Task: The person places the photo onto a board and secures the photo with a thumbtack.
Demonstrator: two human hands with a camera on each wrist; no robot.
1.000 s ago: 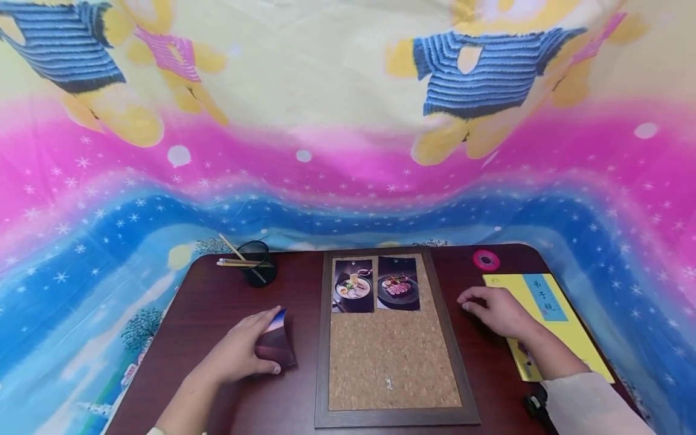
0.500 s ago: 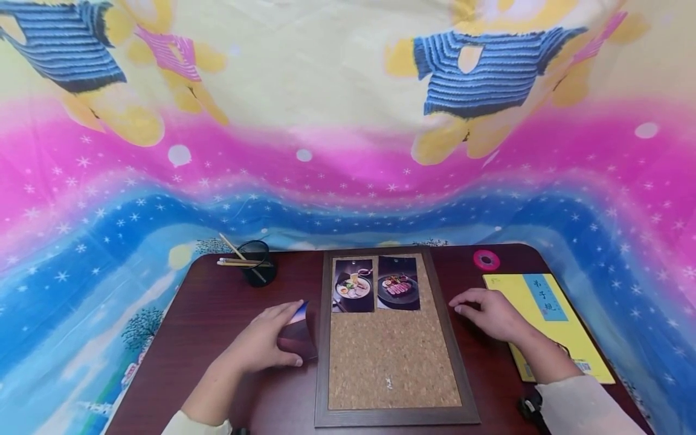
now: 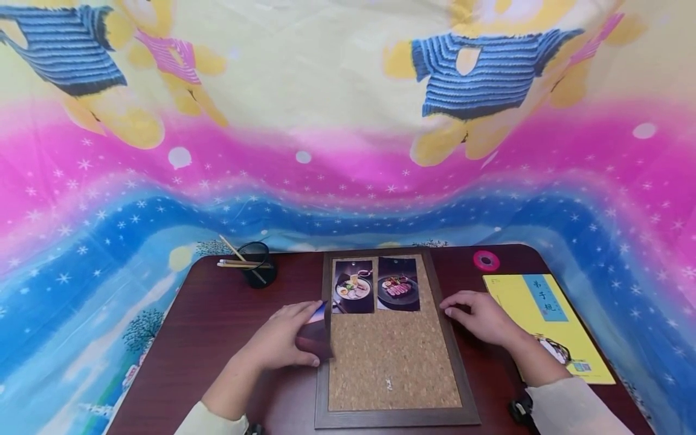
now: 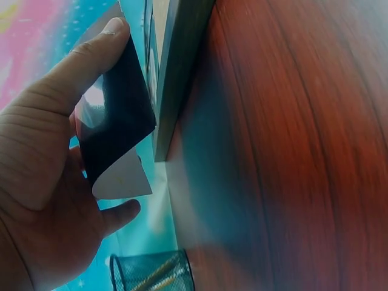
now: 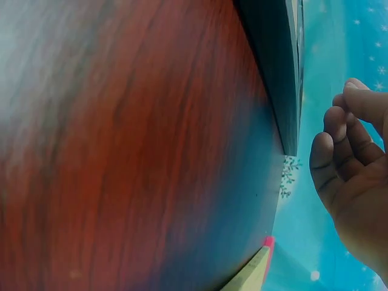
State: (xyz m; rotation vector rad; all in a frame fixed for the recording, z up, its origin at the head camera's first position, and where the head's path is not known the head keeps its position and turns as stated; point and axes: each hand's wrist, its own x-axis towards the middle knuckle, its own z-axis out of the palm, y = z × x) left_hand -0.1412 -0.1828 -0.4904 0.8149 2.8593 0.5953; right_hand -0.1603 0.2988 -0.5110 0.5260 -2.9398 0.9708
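My left hand (image 3: 280, 338) holds a bent photo card (image 3: 315, 332) over the left edge of a framed cork board (image 3: 391, 362). Dark with a blue strip at its top, the card curls between thumb and fingers; the left wrist view shows its white back at one corner (image 4: 124, 179). Two food photos, a ramen bowl (image 3: 353, 289) and sliced meat on a dark plate (image 3: 398, 285), are fixed side by side at the board's top. My right hand (image 3: 481, 317), fingers loosely curled, hovers by the right frame edge; nothing shows in it. Small whitish bits (image 3: 388, 383) lie low on the cork.
A black mesh cup (image 3: 260, 272) with several pencils stands at the back left of the dark wooden table (image 3: 201, 314). At the right lie a yellow booklet (image 3: 576, 338) and a pink ring-shaped item (image 3: 486, 260). A patterned cloth (image 3: 326, 181) hangs behind and around.
My left hand has carried the photo card rightward, from the bare table to over the board's left frame. My right hand has shifted left, closer to the board's right edge.
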